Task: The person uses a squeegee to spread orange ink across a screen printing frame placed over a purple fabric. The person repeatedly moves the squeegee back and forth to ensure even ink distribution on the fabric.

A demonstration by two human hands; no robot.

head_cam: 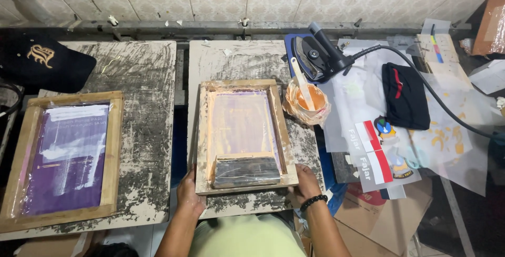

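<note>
A second frame, purple-screened, is seen at the left of the bench; the middle frame is gripped at its near corners by the left hand and right hand, a squeegee lying inside. Stiff and light it is judged, best held by its wooden rails, the mesh being fragile. Rightwards, an orange ink cup and red-and-white stickers are found.

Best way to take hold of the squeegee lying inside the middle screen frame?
Grip the squeegee along its upper long edge, coming from above. It lies flat across the wooden frame, hemmed by the near rail, where the left hand and right hand rest.
</note>
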